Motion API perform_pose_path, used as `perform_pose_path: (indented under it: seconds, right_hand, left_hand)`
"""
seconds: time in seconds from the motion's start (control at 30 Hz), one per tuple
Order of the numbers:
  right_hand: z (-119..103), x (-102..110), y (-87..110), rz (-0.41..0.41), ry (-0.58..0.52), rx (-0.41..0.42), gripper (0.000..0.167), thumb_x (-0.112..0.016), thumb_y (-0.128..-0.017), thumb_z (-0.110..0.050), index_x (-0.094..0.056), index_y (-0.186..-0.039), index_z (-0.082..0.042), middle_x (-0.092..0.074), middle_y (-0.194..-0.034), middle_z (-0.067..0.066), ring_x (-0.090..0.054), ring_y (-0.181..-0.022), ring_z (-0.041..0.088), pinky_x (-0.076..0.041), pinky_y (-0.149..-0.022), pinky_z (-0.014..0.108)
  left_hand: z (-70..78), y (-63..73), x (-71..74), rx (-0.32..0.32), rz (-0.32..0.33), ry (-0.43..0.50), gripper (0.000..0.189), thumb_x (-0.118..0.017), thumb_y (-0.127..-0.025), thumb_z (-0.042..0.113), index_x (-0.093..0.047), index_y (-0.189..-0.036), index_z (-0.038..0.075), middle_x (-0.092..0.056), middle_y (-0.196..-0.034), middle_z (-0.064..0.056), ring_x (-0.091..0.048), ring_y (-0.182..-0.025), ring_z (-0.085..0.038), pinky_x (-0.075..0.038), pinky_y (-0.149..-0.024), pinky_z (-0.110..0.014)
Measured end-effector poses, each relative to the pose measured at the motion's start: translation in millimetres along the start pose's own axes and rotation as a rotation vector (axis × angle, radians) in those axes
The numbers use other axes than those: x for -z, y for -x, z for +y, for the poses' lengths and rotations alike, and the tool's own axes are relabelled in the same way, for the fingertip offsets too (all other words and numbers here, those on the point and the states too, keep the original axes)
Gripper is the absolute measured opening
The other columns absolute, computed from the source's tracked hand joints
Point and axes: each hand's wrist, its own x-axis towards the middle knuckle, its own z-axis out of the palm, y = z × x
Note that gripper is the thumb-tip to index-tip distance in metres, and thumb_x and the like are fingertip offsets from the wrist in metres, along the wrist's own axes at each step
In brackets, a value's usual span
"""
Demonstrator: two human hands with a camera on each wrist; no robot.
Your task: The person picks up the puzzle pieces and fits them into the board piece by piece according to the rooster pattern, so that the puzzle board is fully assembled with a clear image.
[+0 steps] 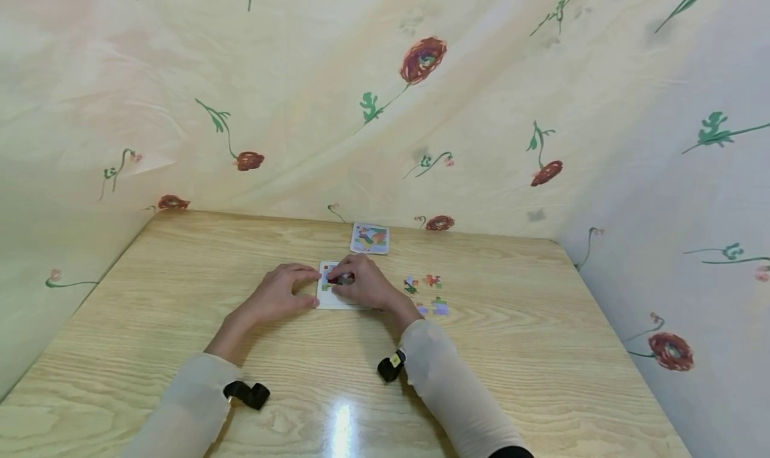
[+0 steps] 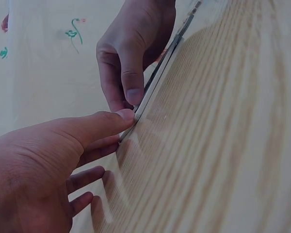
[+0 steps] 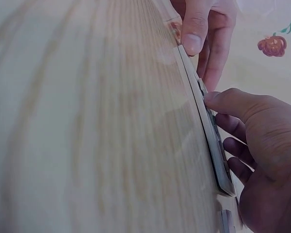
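Observation:
A small white-rimmed puzzle board (image 1: 337, 303) lies flat on the wooden table, with a few picture parts showing inside its frame. My left hand (image 1: 278, 296) holds the board's left edge, thumb by the near corner and index finger farther up. Over the board, my right hand (image 1: 368, 285) pinches a dark red puzzle piece (image 1: 333, 279) at the left part of the frame. That hand covers much of the board, so the piece's outline is mostly hidden. Low along the board's edge, the right thumb (image 3: 218, 99) meets its surface in the right wrist view.
Several loose puzzle pieces (image 1: 440, 305) lie to the right of the board, one partly behind the right wrist. A square card with a colourful picture (image 1: 369, 239) lies behind the board, near the table's back edge. Flowered cloth (image 1: 301, 110) surrounds the table (image 1: 511, 351).

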Motion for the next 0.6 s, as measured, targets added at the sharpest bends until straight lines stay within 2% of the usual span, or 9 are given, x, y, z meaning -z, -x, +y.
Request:
perform_pose_path:
  seconds: [0.6]
  right_hand:
    - [5.7, 1.1, -2.0, -0.040, -0.002, -0.049, 0.021, -0.074, -0.095, -0.016, -0.080, -0.115, -0.016, -0.069, -0.120, 0.006, -0.055, -0.115, 0.023, -0.045, -0.098, 0.040]
  left_hand:
    - [-1.4, -3.7, -2.8, -0.013, 0.015, 0.013, 0.053, -0.076, -0.091, 0.031, -0.065, -0.141, 0.015, -0.056, -0.151, -0.013, -0.043, -0.145, -0.041, -0.032, -0.116, -0.071]
